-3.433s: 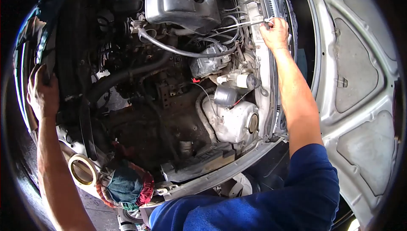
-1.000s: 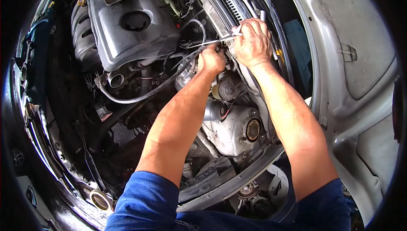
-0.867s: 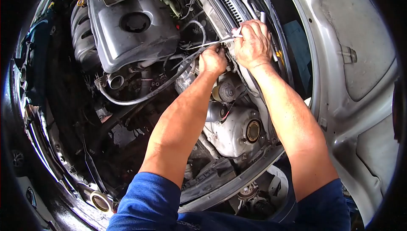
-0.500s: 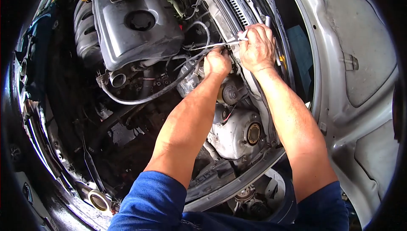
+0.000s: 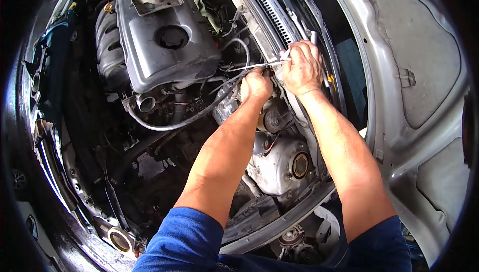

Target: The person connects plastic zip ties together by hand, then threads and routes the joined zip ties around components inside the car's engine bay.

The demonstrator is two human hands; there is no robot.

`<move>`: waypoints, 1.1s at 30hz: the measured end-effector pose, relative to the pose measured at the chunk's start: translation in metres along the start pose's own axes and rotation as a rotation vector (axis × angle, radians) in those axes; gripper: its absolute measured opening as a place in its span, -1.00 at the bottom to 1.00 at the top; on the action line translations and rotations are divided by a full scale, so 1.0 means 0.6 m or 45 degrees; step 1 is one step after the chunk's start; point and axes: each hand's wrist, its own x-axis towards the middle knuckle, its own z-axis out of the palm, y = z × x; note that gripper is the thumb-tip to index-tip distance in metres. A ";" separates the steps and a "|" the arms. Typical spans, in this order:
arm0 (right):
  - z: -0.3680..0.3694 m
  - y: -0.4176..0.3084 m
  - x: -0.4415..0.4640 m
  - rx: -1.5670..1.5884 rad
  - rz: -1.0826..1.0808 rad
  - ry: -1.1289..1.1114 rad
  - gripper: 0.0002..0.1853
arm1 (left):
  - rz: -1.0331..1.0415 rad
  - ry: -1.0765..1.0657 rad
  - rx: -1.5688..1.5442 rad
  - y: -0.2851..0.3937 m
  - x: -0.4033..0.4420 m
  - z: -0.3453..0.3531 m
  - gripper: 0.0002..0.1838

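Gripping the pale cable (image 5: 264,65) at upper centre, the right hand (image 5: 302,68) sat near the vent's edge; the left hand (image 5: 256,84) curled beside it, its hold hidden. Open room lay lower left in the engine bay (image 5: 164,184). Earlier, the left hand had rested at far left. Marks on the dark panel (image 5: 252,216), lower centre, were unreadable.

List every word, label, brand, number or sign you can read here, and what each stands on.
No text can be read for certain.
Black plastic panel at the bottom: faint marks, perhaps letters, too blurred to read.
Smooth grey engine cover: dark round recess, no legible badge.
Thin pale strip: no writing can be made out.
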 end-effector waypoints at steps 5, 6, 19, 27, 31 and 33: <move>0.004 0.002 0.000 0.016 0.001 0.035 -0.82 | 0.224 -0.112 -0.107 -0.019 -0.017 -0.013 -0.60; 0.005 0.002 0.000 0.028 0.006 0.028 -0.82 | 0.353 -0.060 -0.187 -0.037 -0.016 -0.005 -0.56; 0.003 0.001 0.000 0.037 0.060 -0.002 -0.83 | 0.875 -0.091 0.110 -0.021 -0.262 -0.281 -0.71; 0.010 0.004 -0.001 -0.057 -0.024 0.030 -0.87 | 0.798 1.236 0.492 -0.253 -0.321 -0.727 -0.77; 0.022 0.012 -0.002 -0.076 0.013 -0.017 -0.85 | 0.055 1.481 0.862 -0.391 -0.390 -0.913 -0.52; 0.017 0.007 -0.002 -0.073 0.018 -0.049 -0.84 | -0.202 1.556 1.490 -0.499 -0.423 -0.980 -0.35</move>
